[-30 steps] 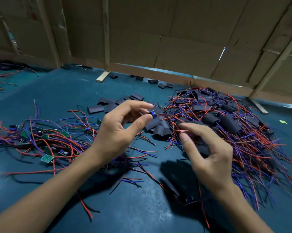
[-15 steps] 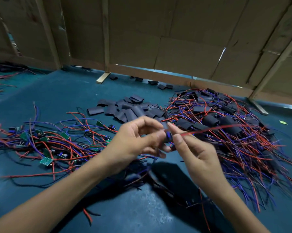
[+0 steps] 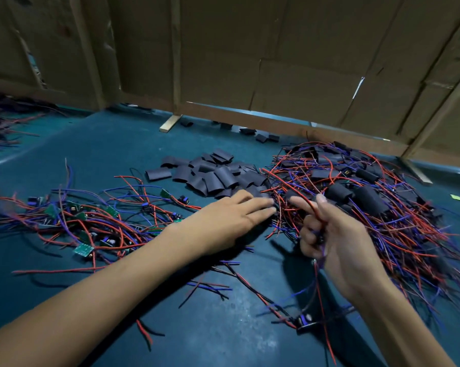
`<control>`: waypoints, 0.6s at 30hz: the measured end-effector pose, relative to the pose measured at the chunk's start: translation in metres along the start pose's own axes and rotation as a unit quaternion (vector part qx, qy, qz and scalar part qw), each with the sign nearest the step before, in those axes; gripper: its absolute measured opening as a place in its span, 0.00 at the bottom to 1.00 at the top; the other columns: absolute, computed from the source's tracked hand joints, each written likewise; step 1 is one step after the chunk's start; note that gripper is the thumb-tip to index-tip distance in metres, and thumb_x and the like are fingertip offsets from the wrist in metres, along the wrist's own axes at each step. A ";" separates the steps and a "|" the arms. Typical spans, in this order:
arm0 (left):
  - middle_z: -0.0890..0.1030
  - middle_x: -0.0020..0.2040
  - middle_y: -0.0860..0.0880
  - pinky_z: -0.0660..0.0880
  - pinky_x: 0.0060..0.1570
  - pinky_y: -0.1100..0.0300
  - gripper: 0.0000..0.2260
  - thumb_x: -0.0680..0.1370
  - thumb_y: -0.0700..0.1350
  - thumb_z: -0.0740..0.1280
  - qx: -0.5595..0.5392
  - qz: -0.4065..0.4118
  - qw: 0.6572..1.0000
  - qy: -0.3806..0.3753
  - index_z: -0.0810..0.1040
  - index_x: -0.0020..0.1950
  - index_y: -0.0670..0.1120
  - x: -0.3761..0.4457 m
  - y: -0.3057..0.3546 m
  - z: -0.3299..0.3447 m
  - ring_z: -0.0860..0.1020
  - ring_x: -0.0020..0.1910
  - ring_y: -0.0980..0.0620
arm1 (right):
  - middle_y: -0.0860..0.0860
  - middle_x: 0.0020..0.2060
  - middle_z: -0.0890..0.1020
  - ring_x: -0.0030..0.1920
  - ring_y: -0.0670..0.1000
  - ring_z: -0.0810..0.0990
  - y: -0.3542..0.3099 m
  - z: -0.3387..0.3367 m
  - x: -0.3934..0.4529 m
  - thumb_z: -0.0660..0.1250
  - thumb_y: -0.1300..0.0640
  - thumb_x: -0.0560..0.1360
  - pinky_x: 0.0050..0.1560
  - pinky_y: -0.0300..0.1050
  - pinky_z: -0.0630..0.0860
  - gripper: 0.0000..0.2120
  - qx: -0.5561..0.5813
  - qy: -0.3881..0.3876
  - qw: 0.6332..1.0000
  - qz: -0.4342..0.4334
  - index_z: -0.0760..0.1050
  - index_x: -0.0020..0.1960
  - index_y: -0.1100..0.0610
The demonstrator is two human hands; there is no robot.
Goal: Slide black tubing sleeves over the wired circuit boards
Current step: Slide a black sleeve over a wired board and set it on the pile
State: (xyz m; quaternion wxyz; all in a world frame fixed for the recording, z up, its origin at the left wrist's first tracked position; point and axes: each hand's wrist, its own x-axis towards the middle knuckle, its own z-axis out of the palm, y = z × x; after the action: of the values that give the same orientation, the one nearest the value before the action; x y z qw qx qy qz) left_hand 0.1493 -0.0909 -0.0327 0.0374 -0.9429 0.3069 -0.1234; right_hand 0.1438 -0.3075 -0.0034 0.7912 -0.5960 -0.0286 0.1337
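Left hand (image 3: pixel 231 215) touches sleeves (image 3: pixel 213 178); right hand (image 3: pixel 329 234) pinches wires (image 3: pixel 309 205).

The left hand (image 3: pixel 232 218) is stretched forward, palm down, with its fingers (image 3: pixel 260 207) held straight and close together, while the right hand (image 3: pixel 337 234) is raised beside it, its lower fingers curled into the palm and forefinger and thumb extended.

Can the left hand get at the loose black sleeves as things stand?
Probably yes: the left hand lies flat with fingertips at the near edge of the loose black sleeves, nothing between them; the right hand grips wires off to the side.
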 end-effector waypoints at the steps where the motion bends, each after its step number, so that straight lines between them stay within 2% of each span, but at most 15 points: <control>1: 0.60 0.80 0.48 0.65 0.70 0.50 0.29 0.80 0.36 0.58 0.015 0.013 1.000 -0.009 0.56 0.81 0.45 0.003 -0.002 0.002 0.65 0.68 0.43 | 0.48 0.30 0.64 0.28 0.46 0.62 0.000 -0.002 0.000 0.64 0.49 0.78 0.25 0.39 0.52 0.20 -0.022 -0.001 1.000 -0.012 0.81 0.57 0.65; 3: 0.67 0.75 0.48 0.66 0.68 0.51 0.26 0.81 0.35 0.56 0.014 0.013 1.000 -0.019 0.60 0.80 0.46 0.008 -0.008 0.005 0.68 0.66 0.43 | 0.51 0.30 0.66 0.29 0.48 0.61 0.001 -0.005 -0.001 0.66 0.53 0.79 0.24 0.38 0.52 0.17 -0.077 0.012 0.996 -0.047 0.80 0.46 0.69; 5: 0.70 0.70 0.47 0.68 0.65 0.51 0.23 0.81 0.34 0.57 -0.024 -0.018 0.999 -0.015 0.66 0.76 0.46 0.009 -0.012 0.006 0.71 0.63 0.44 | 0.53 0.30 0.72 0.29 0.49 0.64 0.001 -0.007 -0.002 0.69 0.54 0.77 0.22 0.36 0.55 0.14 -0.093 0.028 0.993 -0.065 0.79 0.39 0.65; 9: 0.72 0.59 0.44 0.71 0.57 0.49 0.14 0.81 0.44 0.67 -0.095 -0.060 0.994 0.016 0.75 0.66 0.44 0.005 -0.015 0.003 0.73 0.58 0.43 | 0.52 0.37 0.85 0.29 0.45 0.69 -0.005 -0.009 -0.006 0.73 0.54 0.71 0.24 0.33 0.60 0.09 -0.087 0.050 0.991 -0.086 0.87 0.47 0.57; 11: 0.74 0.56 0.44 0.73 0.55 0.49 0.15 0.80 0.47 0.69 -0.156 -0.077 0.982 0.070 0.78 0.64 0.42 -0.005 -0.015 -0.002 0.75 0.56 0.44 | 0.53 0.39 0.86 0.29 0.45 0.69 -0.007 -0.011 -0.007 0.74 0.56 0.71 0.24 0.34 0.60 0.06 -0.104 0.065 0.984 -0.131 0.87 0.47 0.54; 14: 0.79 0.56 0.46 0.74 0.57 0.51 0.15 0.80 0.45 0.70 -0.240 -0.094 0.956 0.143 0.79 0.66 0.42 -0.018 -0.015 -0.010 0.78 0.56 0.47 | 0.51 0.37 0.86 0.29 0.43 0.71 -0.008 -0.016 -0.007 0.75 0.58 0.73 0.27 0.33 0.66 0.03 -0.118 0.104 0.966 -0.203 0.87 0.46 0.54; 18: 0.82 0.55 0.48 0.75 0.57 0.53 0.14 0.78 0.43 0.72 -0.287 -0.101 0.934 0.186 0.81 0.63 0.43 -0.021 -0.013 -0.020 0.79 0.55 0.50 | 0.44 0.34 0.85 0.32 0.39 0.78 -0.011 -0.019 -0.009 0.75 0.61 0.73 0.36 0.30 0.73 0.03 -0.175 0.106 0.931 -0.302 0.86 0.46 0.55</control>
State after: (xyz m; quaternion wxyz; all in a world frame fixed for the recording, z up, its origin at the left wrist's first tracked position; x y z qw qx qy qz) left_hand 0.1353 -0.0680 -0.0155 -0.3057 -0.8995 0.2342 -0.2065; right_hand 0.1413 -0.3300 0.0023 0.6760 -0.6987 -0.1460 -0.1829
